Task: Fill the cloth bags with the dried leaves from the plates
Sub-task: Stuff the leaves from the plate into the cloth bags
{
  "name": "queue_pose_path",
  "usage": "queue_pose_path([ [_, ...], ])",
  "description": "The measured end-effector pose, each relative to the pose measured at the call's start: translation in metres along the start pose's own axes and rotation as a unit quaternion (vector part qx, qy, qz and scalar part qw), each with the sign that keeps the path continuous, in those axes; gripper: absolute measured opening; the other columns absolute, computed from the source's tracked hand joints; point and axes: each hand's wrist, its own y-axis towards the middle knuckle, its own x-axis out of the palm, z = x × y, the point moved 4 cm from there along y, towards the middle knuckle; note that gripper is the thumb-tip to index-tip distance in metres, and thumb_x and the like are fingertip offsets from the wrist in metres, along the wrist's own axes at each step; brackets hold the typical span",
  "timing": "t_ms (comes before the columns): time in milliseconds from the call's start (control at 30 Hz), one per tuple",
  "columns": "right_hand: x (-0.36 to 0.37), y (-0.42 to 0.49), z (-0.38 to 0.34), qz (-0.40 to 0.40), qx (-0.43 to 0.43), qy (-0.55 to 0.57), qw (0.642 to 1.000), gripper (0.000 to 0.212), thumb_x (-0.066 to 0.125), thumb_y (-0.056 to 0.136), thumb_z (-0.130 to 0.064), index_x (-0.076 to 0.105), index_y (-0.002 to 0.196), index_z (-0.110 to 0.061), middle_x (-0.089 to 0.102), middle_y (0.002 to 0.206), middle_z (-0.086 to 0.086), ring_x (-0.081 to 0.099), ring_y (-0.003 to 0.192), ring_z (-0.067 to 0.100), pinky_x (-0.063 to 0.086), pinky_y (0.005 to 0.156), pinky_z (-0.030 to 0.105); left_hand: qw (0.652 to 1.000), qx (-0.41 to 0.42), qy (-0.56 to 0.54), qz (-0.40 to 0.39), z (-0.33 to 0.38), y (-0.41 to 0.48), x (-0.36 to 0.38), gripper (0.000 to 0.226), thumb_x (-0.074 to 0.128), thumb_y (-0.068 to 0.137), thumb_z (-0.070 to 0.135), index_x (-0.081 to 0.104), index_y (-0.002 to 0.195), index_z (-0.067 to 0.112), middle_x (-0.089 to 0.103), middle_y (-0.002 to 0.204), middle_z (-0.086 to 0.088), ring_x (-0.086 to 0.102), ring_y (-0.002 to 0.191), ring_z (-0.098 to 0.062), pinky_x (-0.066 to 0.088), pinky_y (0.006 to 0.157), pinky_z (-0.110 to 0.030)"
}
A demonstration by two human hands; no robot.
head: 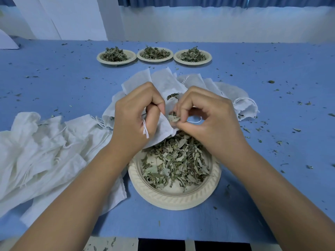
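Now gripping the limp cloth bag [163, 128] by its mouth hem with the left hand [136, 115], just above the near plate [174, 203]; pinching a tuft of dried leaves [173, 118] at the opening with the right hand [208, 120]. Featherlight, brittle stuff: pinch loosely, hold the bag at the hem.

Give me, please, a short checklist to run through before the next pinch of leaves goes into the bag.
1. Left hand grips the cloth bag at its mouth: ok.
2. Right hand pinches a tuft of leaves at the opening: ok.
3. Bag held above the near plate, to catch spills: ok.
4. Leaf pile left on that plate: ok.
5. How full the bag is: cannot tell.
6. Blue table free of spilt crumbs: not ok.
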Motion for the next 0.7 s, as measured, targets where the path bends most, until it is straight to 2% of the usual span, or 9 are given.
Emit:
queue_pose_path([
  [100,0.006,-0.001,-0.005,-0.009,-0.065,-0.101,0.993,0.009,0.077,0.074,0.0,0.07,0.071,-0.004,0.069,0.077,0.004,0.063,0.083,0.025,0.048,0.076,0.039,1.0,0.004,-0.004,0.0,0.0,-0.001,0.0,0.025,0.037,0.074,-0.011,0.056,0.064,0.003,0.049,0.065,-0.006,0.041,0.058,-0.013,0.03,0.061,-0.014],
  [200,0.006,-0.001,-0.003,-0.024,-0.083,-0.178,0.98,0.007,0.071,0.081,-0.008,0.074,0.082,-0.013,0.07,0.086,-0.009,0.059,0.097,0.022,0.032,0.091,0.035,1.0,0.001,0.0,0.005,0.0,-0.001,-0.001,0.025,0.037,0.074,-0.011,0.056,0.064,0.002,0.05,0.064,-0.007,0.041,0.058,-0.011,0.029,0.062,-0.012],
  [300,-0.005,-0.001,-0.006,-0.008,-0.065,-0.158,0.985,0.019,0.054,0.089,-0.019,0.073,0.087,-0.02,0.069,0.093,-0.016,0.05,0.112,0.015,0.02,0.099,0.033,1.0,-0.009,-0.001,0.018,-0.001,0.0,-0.003,0.024,0.037,0.073,-0.011,0.056,0.064,0.002,0.05,0.063,-0.009,0.041,0.059,-0.009,0.029,0.062,-0.012],
  [433,0.02,-0.008,0.0,-0.197,-0.021,-0.208,0.958,0.039,0.031,0.096,-0.037,0.051,0.066,-0.024,0.055,0.071,-0.017,0.037,0.132,0.011,0.011,0.111,0.044,1.0,0.009,-0.007,0.011,0.002,-0.001,-0.002,0.025,0.036,0.071,-0.012,0.055,0.063,0.002,0.049,0.064,-0.006,0.04,0.059,-0.01,0.029,0.062,-0.013],
  [467,0.019,-0.007,0.001,-0.21,0.005,-0.186,0.96,0.036,0.032,0.097,-0.039,0.05,0.067,-0.03,0.054,0.072,-0.02,0.037,0.132,0.009,0.012,0.112,0.045,1.0,0.012,-0.008,0.011,0.002,-0.001,-0.002,0.025,0.036,0.071,-0.012,0.055,0.063,0.002,0.048,0.064,-0.006,0.04,0.059,-0.01,0.029,0.063,-0.012],
  [533,0.002,0.0,0.003,-0.139,0.06,-0.078,0.986,0.025,0.042,0.096,-0.036,0.06,0.079,-0.037,0.062,0.087,-0.022,0.048,0.12,0.007,0.024,0.109,0.043,1.0,0.001,-0.01,0.027,-0.001,0.001,-0.005,0.027,0.035,0.07,-0.013,0.055,0.064,0.004,0.048,0.065,-0.004,0.04,0.06,-0.007,0.029,0.063,-0.012],
  [600,-0.022,0.005,0.006,-0.043,0.08,-0.003,0.996,0.024,0.05,0.094,-0.034,0.069,0.084,-0.026,0.068,0.088,-0.011,0.058,0.098,0.006,0.037,0.095,0.034,0.998,-0.018,-0.009,0.061,-0.005,0.002,-0.01,0.03,0.034,0.069,-0.014,0.054,0.065,0.007,0.047,0.066,-0.002,0.042,0.061,-0.004,0.029,0.063,-0.012],
  [633,-0.029,0.007,0.008,-0.047,0.09,-0.008,0.995,0.024,0.056,0.092,-0.038,0.071,0.082,-0.022,0.068,0.086,-0.008,0.058,0.092,0.007,0.039,0.089,0.031,0.997,-0.026,-0.007,0.079,-0.006,0.002,-0.012,0.031,0.034,0.069,-0.014,0.054,0.067,0.009,0.047,0.066,-0.002,0.042,0.062,-0.004,0.029,0.062,-0.013],
  [700,-0.025,0.004,0.013,-0.174,0.142,-0.024,0.974,0.025,0.07,0.079,-0.047,0.072,0.087,-0.024,0.065,0.091,-0.01,0.057,0.092,0.007,0.043,0.084,0.029,0.993,-0.036,-0.001,0.11,-0.006,0.001,-0.015,0.033,0.034,0.069,-0.014,0.052,0.069,0.013,0.046,0.066,-0.002,0.043,0.062,-0.006,0.03,0.061,-0.016],
])
